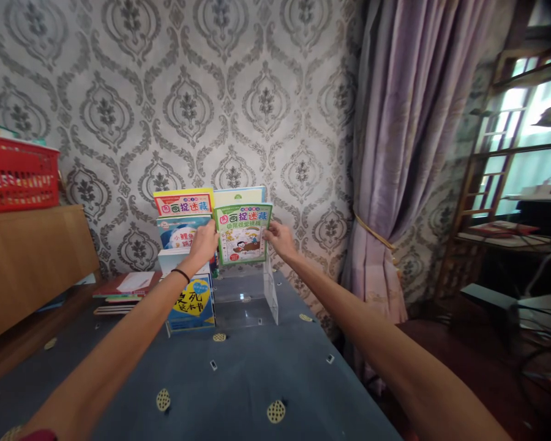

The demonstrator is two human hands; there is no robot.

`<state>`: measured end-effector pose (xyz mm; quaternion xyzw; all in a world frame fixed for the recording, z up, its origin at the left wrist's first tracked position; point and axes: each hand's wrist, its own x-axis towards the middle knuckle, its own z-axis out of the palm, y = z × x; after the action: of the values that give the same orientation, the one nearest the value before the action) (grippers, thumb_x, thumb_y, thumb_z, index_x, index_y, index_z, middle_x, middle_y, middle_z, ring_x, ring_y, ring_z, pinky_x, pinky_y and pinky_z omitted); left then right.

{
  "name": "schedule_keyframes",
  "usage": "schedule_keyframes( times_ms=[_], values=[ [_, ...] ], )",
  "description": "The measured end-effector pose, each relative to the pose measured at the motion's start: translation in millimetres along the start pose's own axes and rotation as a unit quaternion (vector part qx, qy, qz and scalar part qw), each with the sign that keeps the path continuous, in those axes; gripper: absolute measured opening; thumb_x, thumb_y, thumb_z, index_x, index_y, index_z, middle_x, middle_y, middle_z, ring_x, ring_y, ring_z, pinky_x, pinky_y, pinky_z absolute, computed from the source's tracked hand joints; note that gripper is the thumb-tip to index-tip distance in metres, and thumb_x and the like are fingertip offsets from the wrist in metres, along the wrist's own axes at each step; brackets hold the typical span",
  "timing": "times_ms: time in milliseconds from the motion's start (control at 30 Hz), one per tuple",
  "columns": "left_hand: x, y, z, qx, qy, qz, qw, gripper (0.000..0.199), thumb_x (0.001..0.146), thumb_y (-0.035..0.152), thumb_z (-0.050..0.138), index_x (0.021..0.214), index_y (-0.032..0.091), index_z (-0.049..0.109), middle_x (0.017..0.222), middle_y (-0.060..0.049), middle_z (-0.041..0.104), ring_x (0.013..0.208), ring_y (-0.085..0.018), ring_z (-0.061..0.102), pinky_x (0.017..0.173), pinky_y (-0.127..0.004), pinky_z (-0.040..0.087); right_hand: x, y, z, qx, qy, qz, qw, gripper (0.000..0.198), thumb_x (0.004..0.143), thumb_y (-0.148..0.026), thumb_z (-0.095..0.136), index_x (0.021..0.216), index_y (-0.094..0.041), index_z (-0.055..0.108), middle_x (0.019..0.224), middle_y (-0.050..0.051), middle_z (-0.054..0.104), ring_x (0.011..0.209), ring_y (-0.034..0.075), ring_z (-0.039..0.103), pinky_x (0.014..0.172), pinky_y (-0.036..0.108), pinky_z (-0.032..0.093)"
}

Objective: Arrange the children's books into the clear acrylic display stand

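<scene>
Between both my hands is a green-bordered picture book (242,236), upright, its cover facing me. My left hand (205,243) is closed on its left edge, and my right hand (280,237) pinches its right edge. Below and around it stands a clear book rack (270,291) on the table. The rack's left side holds several books: a yellow-and-red one (183,202) at the back, a blue one (177,231) partly behind my left hand, and a blue-and-yellow one (193,306) in front. A pale book (239,195) shows behind the green-bordered one.
A dark blue patterned cloth (239,386) covers the table. Left of the rack lies a stack of books and papers (133,285). Farther left, a red basket (21,174) sits on a wooden cabinet (32,263). A purple curtain (395,153) hangs at the right.
</scene>
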<state>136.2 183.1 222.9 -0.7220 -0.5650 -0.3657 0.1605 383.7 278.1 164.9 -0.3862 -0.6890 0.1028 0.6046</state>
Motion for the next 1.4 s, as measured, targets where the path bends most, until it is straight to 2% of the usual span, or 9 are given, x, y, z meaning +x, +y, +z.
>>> schedule_keyframes(
  times_ms=[200,300,533,633,767,967,1167,1267,1400],
  values=[
    [-2.4,-0.2,3.4,0.014,-0.007,-0.007,1.0,0.017,0.089,0.01,0.054,0.104,0.015,0.059,0.091,-0.012,0.072,0.09,-0.027,0.069,0.076,-0.033,0.05,-1.7,2.1,3.1,0.014,-0.005,0.005,1.0,0.024,0.08,-0.023,0.058,0.101,-0.02,0.07,0.084,0.002,0.073,0.079,0.02,0.068,0.076,0.032,0.058],
    [-5.3,1.7,4.7,0.014,-0.009,-0.007,1.0,0.028,0.09,0.01,0.052,0.117,0.014,0.054,0.092,-0.013,0.072,0.09,-0.028,0.07,0.076,-0.035,0.052,-5.2,2.8,1.8,0.023,-0.006,0.006,1.0,0.025,0.079,-0.024,0.058,0.1,-0.02,0.071,0.083,0.003,0.073,0.078,0.021,0.069,0.075,0.033,0.058],
    [-9.6,7.4,7.6,0.005,0.004,0.018,1.0,0.073,0.089,0.007,0.046,0.154,0.008,0.011,0.094,-0.014,0.073,0.087,-0.03,0.071,0.078,-0.039,0.055,-14.9,2.3,-2.1,0.056,-0.009,0.0,0.998,0.02,0.077,-0.026,0.058,0.091,-0.02,0.07,0.085,0.004,0.073,0.079,0.023,0.07,0.074,0.035,0.059],
    [-8.1,9.6,7.0,0.001,0.026,0.047,0.999,0.078,0.089,0.004,0.043,0.157,0.012,0.004,0.115,-0.019,0.07,0.094,-0.03,0.071,0.083,-0.041,0.054,-17.5,2.0,-3.3,0.075,-0.013,-0.001,0.997,0.019,0.078,-0.027,0.055,0.09,-0.02,0.068,0.086,0.004,0.074,0.081,0.023,0.071,0.074,0.035,0.06],
    [-5.1,14.9,1.3,0.044,0.019,0.087,0.995,0.075,0.088,0.0,0.041,0.156,0.016,0.012,0.137,-0.021,0.058,0.104,-0.03,0.068,0.088,-0.04,0.053,-21.9,2.7,-3.7,0.084,-0.018,0.003,0.996,0.019,0.078,-0.028,0.054,0.09,-0.02,0.066,0.088,0.005,0.074,0.084,0.023,0.071,0.074,0.035,0.061],
    [0.9,24.3,-14.2,0.203,-0.016,0.085,0.975,0.045,0.089,-0.002,0.038,0.132,0.011,0.044,0.118,-0.02,0.064,0.095,-0.029,0.069,0.079,-0.037,0.053,-30.2,5.0,-0.1,0.048,-0.024,0.005,0.999,0.016,0.079,-0.029,0.054,0.084,-0.02,0.065,0.079,0.003,0.071,0.078,0.022,0.069,0.072,0.034,0.059],
    [8.2,26.7,-23.3,0.22,-0.016,0.116,0.968,0.039,0.086,-0.006,0.039,0.119,0.012,0.05,0.117,-0.019,0.063,0.113,-0.029,0.06,0.086,-0.037,0.05,-29.3,4.9,-1.1,-0.026,-0.006,-0.003,1.0,0.012,0.078,-0.03,0.056,0.079,-0.021,0.064,0.078,0.003,0.067,0.08,0.022,0.063,0.076,0.034,0.052],
    [9.3,26.3,-24.3,0.23,-0.021,0.128,0.965,0.04,0.084,-0.008,0.039,0.118,0.011,0.051,0.116,-0.019,0.063,0.112,-0.028,0.058,0.086,-0.037,0.05,-26.8,2.5,-3.5,-0.058,-0.004,-0.012,0.998,0.011,0.076,-0.03,0.057,0.072,-0.021,0.062,0.079,0.004,0.065,0.08,0.022,0.061,0.077,0.034,0.049],
    [10.8,26.2,-26.0,0.243,-0.022,0.144,0.959,0.04,0.083,-0.008,0.039,0.117,0.009,0.052,0.114,-0.019,0.063,0.11,-0.029,0.057,0.082,-0.036,0.05,-24.8,-1.0,-6.4,-0.087,-0.018,-0.016,0.996,0.016,0.075,-0.031,0.057,0.062,-0.022,0.056,0.064,0.001,0.059,0.068,0.02,0.056,0.07,0.03,0.045]
  ],
)
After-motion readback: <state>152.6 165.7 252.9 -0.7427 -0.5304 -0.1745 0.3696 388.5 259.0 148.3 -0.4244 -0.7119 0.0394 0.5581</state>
